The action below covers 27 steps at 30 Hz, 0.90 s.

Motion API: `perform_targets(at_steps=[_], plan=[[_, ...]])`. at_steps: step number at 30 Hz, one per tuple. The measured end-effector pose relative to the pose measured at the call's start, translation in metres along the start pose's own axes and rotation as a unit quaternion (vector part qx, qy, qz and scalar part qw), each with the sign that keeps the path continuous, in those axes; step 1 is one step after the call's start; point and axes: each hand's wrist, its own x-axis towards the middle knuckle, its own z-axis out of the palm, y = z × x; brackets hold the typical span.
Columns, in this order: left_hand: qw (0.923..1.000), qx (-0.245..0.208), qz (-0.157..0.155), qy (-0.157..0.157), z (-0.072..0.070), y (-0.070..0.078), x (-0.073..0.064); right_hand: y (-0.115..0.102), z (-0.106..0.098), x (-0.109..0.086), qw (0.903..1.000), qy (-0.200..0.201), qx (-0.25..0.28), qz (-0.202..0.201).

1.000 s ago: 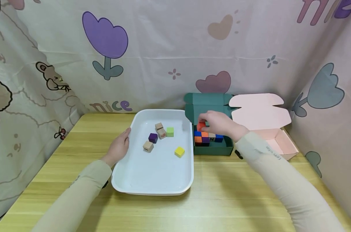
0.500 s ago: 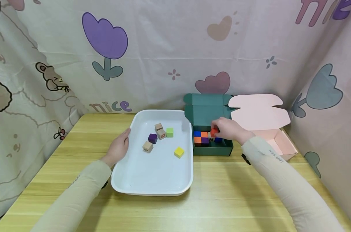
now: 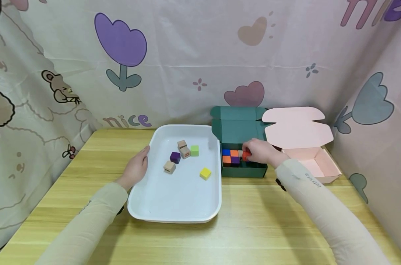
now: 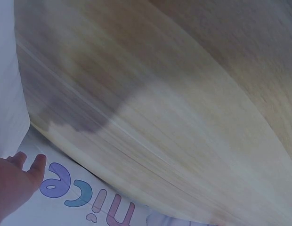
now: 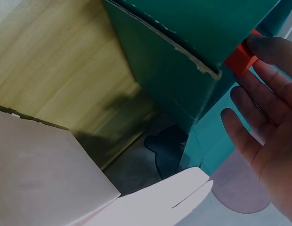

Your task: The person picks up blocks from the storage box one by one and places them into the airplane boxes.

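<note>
My right hand point(image 3: 260, 151) pinches a red block point(image 3: 245, 156) between thumb and fingers, low inside the green box point(image 3: 243, 172). The right wrist view shows the red block point(image 5: 242, 57) under the thumb, the other fingers loosely spread. Beside it in the box sit blue, orange and purple blocks point(image 3: 235, 159), and the edge of a wooden one shows; the hand hides the box's right end. My left hand point(image 3: 136, 165) lies along the left side of the white tray point(image 3: 173, 206), fingers fairly straight against its rim. In the left wrist view only part of that hand point(image 4: 19, 183) shows.
In the tray lie several wooden blocks point(image 3: 169, 167), a purple block point(image 3: 175, 157), a light green block point(image 3: 194, 150) and a yellow block point(image 3: 205, 173). A pink box point(image 3: 319, 162) stands at the right, lid open. A printed cloth point(image 3: 173, 73) hangs behind the wooden table point(image 3: 246, 228).
My right hand has carried the red block rightward across the green box, then lowered it beside the wooden block. The left hand and the tray have stayed in place.
</note>
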Motion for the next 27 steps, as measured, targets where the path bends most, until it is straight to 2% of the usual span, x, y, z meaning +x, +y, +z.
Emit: perform_targets(at_steps=[19, 27], plan=[[1.0, -0.002, -0.005, 0.002, 0.001, -0.001, 0.0, -0.005, 0.013, 0.008, 0.9997, -0.012, -0.02, -0.011], [1.0, -0.002, -0.006, 0.0, 0.001, -0.001, 0.001, -0.005, 0.02, 0.01, 0.9988, 0.007, -0.04, -0.027]])
